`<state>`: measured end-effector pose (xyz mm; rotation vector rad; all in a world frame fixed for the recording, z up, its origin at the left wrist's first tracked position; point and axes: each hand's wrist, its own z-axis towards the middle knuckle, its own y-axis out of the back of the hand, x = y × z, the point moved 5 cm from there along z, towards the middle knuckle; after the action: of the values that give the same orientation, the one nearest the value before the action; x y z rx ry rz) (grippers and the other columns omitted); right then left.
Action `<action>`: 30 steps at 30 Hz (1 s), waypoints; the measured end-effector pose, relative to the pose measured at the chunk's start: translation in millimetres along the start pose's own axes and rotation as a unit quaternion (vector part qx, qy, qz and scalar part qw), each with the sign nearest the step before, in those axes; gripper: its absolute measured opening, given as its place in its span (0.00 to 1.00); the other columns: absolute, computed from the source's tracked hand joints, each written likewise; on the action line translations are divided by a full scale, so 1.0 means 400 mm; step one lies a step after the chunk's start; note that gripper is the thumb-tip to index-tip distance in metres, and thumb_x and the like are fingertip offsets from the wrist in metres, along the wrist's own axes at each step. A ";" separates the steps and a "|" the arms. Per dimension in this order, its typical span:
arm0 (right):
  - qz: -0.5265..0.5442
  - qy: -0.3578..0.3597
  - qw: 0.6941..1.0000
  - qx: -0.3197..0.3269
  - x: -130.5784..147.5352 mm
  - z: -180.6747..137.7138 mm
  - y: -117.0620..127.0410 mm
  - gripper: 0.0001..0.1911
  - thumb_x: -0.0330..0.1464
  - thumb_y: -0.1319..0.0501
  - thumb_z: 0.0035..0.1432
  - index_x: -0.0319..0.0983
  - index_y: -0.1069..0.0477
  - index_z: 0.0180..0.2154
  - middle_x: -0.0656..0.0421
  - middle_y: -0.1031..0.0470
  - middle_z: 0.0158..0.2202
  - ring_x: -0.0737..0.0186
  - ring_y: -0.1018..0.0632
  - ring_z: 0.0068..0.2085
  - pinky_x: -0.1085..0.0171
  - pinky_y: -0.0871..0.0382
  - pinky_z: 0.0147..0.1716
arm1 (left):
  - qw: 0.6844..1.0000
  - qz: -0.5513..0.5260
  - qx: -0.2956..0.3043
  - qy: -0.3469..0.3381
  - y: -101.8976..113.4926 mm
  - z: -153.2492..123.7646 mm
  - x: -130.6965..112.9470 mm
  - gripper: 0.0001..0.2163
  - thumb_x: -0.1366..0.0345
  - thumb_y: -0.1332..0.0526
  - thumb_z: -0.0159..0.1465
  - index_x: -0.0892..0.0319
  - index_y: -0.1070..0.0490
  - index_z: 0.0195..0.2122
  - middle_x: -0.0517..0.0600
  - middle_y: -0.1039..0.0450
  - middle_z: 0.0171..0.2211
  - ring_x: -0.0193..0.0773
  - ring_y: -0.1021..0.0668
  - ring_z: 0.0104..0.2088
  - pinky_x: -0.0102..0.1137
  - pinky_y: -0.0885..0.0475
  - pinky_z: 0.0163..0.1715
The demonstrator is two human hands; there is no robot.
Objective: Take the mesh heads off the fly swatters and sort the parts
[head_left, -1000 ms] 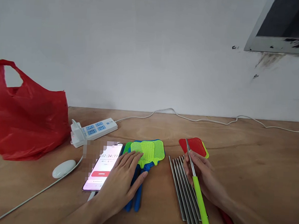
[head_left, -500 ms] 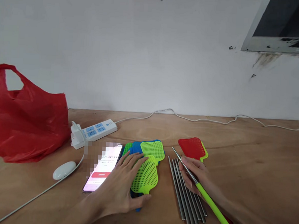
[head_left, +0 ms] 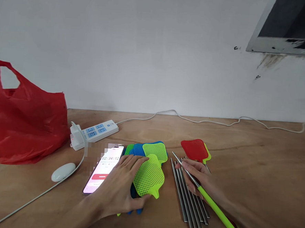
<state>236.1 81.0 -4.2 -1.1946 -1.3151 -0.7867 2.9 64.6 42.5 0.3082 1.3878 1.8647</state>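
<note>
My left hand (head_left: pixel 123 182) reaches over a pile of fly swatter heads and grips a yellow-green fly swatter head (head_left: pixel 150 175), index fingertip at its upper edge and thumb near its neck. Under it lie another yellow-green head (head_left: pixel 156 151) and blue heads (head_left: pixel 138 149), partly covered. Between thumb and fingers, my right hand (head_left: pixel 196 177) holds a metal rod with a yellow-green handle (head_left: pixel 220 212), its bare tip pointing up and left. Below that hand a bundle of several metal rods (head_left: pixel 188 202) rests on the table.
A lit phone (head_left: pixel 110 164) lies beside my left hand. Further left are a white mouse-shaped object (head_left: pixel 63 172), a power strip (head_left: pixel 95 134) and a red plastic bag (head_left: pixel 25 120). Behind my right hand lies a red swatter head (head_left: pixel 194 149) over a yellow-green one. A white cable (head_left: pixel 198 122) runs along the wall.
The top yellow-green head has turned, its neck swinging to the right, and has shifted slightly up from the pile. My right hand keeps its rod, nearly still. The view has shifted slightly.
</note>
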 end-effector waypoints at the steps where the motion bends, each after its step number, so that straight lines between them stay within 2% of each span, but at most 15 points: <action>1: -0.014 -0.009 1.000 0.009 0.004 -0.003 -0.003 0.27 0.51 0.35 0.56 0.36 0.27 0.45 0.70 0.36 0.12 0.74 0.42 0.09 0.75 0.49 0.07 | 1.000 -0.004 -0.007 0.009 0.002 -0.001 0.003 0.36 0.54 0.32 0.57 0.55 0.44 0.63 0.58 0.31 0.57 0.57 0.28 0.55 0.51 0.33 0.56; 4: -0.054 -0.050 0.995 0.071 0.012 -0.018 -0.021 0.33 0.51 0.34 0.55 0.35 0.30 0.53 0.70 0.34 0.12 0.73 0.42 0.09 0.75 0.48 0.07 | 0.998 -0.028 -0.027 0.056 0.005 -0.004 0.015 0.32 0.51 0.35 0.62 0.54 0.45 0.64 0.58 0.32 0.58 0.56 0.28 0.56 0.49 0.30 0.53; 7: -0.072 -0.082 0.985 0.135 0.014 -0.034 -0.041 0.31 0.50 0.33 0.54 0.35 0.30 0.52 0.69 0.31 0.14 0.74 0.42 0.09 0.75 0.48 0.06 | 0.993 -0.046 -0.047 0.101 0.005 -0.008 0.029 0.29 0.50 0.38 0.64 0.53 0.43 0.63 0.58 0.31 0.58 0.56 0.27 0.56 0.50 0.29 0.53; 11: -0.075 -0.082 0.979 0.172 0.012 -0.043 -0.052 0.27 0.47 0.33 0.56 0.36 0.29 0.49 0.68 0.29 0.15 0.75 0.40 0.09 0.76 0.48 0.07 | 0.987 -0.057 -0.062 0.135 -0.003 -0.011 0.040 0.28 0.47 0.38 0.64 0.54 0.39 0.61 0.58 0.30 0.56 0.57 0.25 0.54 0.50 0.28 0.51; 17: -0.076 -0.078 0.976 0.189 0.007 -0.044 -0.056 0.26 0.47 0.33 0.56 0.36 0.29 0.49 0.68 0.29 0.16 0.76 0.39 0.09 0.76 0.47 0.07 | 0.986 -0.067 -0.046 0.143 -0.013 -0.015 0.037 0.29 0.47 0.38 0.64 0.53 0.40 0.62 0.57 0.30 0.58 0.57 0.26 0.56 0.51 0.29 0.52; 22: -0.075 -0.084 0.981 0.158 0.006 -0.043 -0.051 0.26 0.47 0.32 0.54 0.35 0.28 0.48 0.68 0.28 0.15 0.76 0.40 0.09 0.76 0.47 0.07 | 0.986 -0.064 -0.057 0.140 -0.008 -0.015 0.031 0.29 0.48 0.39 0.65 0.52 0.43 0.63 0.58 0.31 0.58 0.57 0.27 0.56 0.52 0.29 0.53; 26: -0.085 -0.091 0.983 0.136 0.010 -0.044 -0.052 0.26 0.47 0.31 0.53 0.35 0.27 0.47 0.68 0.29 0.15 0.76 0.40 0.10 0.76 0.47 0.07 | 0.983 -0.075 -0.082 0.145 0.010 -0.009 0.025 0.24 0.51 0.40 0.67 0.53 0.41 0.60 0.57 0.31 0.56 0.56 0.27 0.55 0.50 0.29 0.51; 30: -0.097 -0.093 0.983 0.128 0.008 -0.043 -0.055 0.27 0.47 0.31 0.52 0.35 0.26 0.46 0.67 0.28 0.15 0.76 0.40 0.10 0.76 0.47 0.07 | 0.967 -0.120 -0.130 0.184 0.029 -0.009 0.034 0.20 0.54 0.43 0.69 0.52 0.40 0.60 0.55 0.29 0.52 0.51 0.25 0.50 0.46 0.27 0.47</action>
<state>220.7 59.5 5.6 -0.9605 -1.6532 -0.6305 -13.3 70.4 48.1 -0.3405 1.3234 1.9299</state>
